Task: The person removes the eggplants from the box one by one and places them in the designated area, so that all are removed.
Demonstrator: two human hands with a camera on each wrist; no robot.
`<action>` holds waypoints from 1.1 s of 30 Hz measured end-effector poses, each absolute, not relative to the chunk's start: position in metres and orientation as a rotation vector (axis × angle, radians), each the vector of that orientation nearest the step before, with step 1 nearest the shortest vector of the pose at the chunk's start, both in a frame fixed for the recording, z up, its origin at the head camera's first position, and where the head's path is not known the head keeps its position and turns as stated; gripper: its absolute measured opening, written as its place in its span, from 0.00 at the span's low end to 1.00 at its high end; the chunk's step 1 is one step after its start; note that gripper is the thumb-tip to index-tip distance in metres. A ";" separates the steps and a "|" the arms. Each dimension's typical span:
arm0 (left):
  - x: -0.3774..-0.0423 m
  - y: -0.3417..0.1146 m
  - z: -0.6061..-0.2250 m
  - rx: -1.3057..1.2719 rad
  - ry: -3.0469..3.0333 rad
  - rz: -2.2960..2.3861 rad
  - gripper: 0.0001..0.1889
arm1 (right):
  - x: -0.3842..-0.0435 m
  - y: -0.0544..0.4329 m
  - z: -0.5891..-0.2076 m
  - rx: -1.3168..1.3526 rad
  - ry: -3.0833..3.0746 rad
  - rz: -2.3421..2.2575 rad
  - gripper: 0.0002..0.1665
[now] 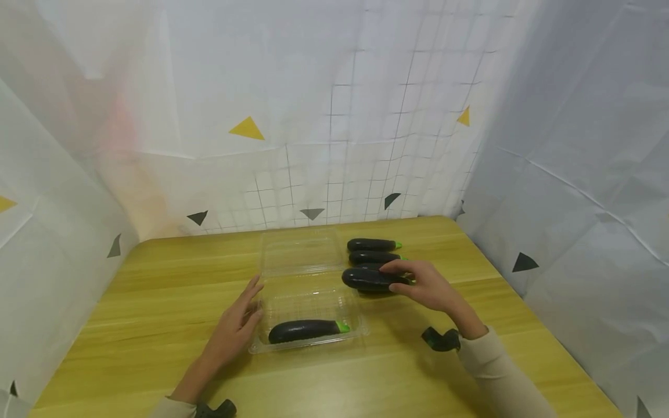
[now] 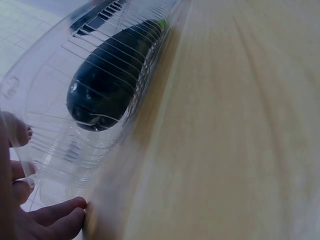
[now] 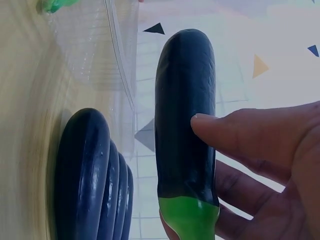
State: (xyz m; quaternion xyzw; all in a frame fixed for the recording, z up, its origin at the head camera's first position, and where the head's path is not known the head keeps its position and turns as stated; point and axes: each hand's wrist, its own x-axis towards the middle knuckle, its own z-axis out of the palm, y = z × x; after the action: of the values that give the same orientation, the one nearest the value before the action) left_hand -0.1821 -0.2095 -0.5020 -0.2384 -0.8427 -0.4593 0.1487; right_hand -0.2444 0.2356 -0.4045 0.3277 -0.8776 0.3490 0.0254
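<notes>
My right hand (image 1: pixel 425 284) pinches a dark, glossy eggplant (image 1: pixel 366 279) with a green stem end, thumb on one side and fingers on the other. In the right wrist view this eggplant (image 3: pixel 185 115) is held apart from a row of eggplants (image 3: pixel 82 175). A hinged clear plastic box (image 1: pixel 308 347) lies with its lid (image 1: pixel 300 255) folded back. One eggplant (image 1: pixel 303 331) lies along the front of its base, also seen through the ribbed wall as an eggplant (image 2: pixel 110 75) in the left wrist view. My left hand (image 1: pixel 235 325) rests at the box's left side with loosely extended fingers.
More eggplants (image 1: pixel 372 244) lie in a row right of the lid, partly hidden by the held one. The wood-grain table (image 1: pixel 157 307) is enclosed by white sheet walls (image 1: pixel 292 87) with coloured triangles. Dark wrist straps (image 1: pixel 441 339) sit at both sleeves.
</notes>
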 end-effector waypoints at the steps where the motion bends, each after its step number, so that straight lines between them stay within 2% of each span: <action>1: -0.182 -0.209 -0.502 -0.684 -2.423 -1.317 0.31 | -0.244 0.237 -0.404 1.006 -2.715 1.084 0.22; 33: -0.181 -0.209 -0.502 -0.689 -2.410 -1.340 0.31 | -0.248 0.259 -0.419 1.009 -2.732 1.085 0.20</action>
State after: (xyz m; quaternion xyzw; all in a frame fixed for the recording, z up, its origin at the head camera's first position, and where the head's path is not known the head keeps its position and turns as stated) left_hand -0.1812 -0.2089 -0.5022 -0.2397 -0.8385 -0.4661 0.1492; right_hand -0.2477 0.2588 -0.4186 0.3247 -0.8789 0.3491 0.0166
